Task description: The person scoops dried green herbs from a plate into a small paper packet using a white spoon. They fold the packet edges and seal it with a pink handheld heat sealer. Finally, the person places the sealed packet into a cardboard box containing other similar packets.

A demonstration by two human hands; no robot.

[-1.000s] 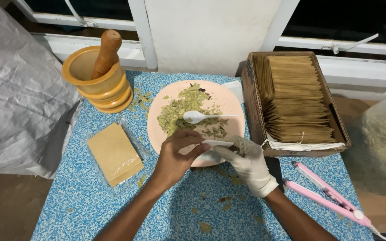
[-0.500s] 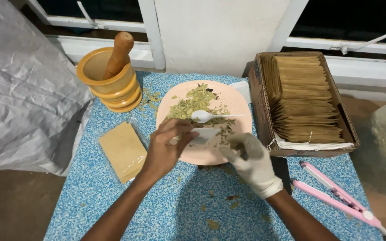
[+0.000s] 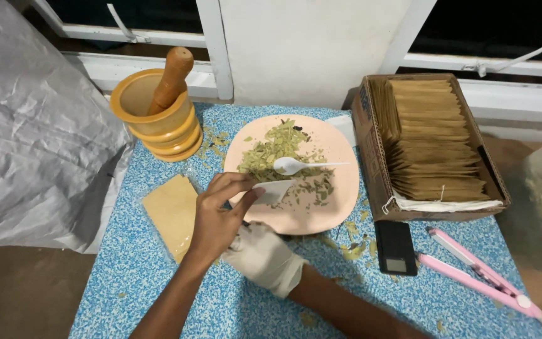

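Your left hand [image 3: 217,220] pinches a small white bag [image 3: 272,190] over the plate [image 3: 340,194]; your right hand [image 3: 261,254] (gloved) lies beneath, grip hidden.

Spoon [image 3: 296,165] on plate [image 3: 321,216], mortar [image 3: 158,119] left

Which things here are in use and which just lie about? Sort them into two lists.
In use:
- left hand, fingers pinching a small white sachet
- right hand, gloved, under the left
- pink plate with dried leaves
- white spoon

Lying about:
- mortar and pestle
- box of brown sachets
- packet of tan sheets
- black scale
- pink sealer
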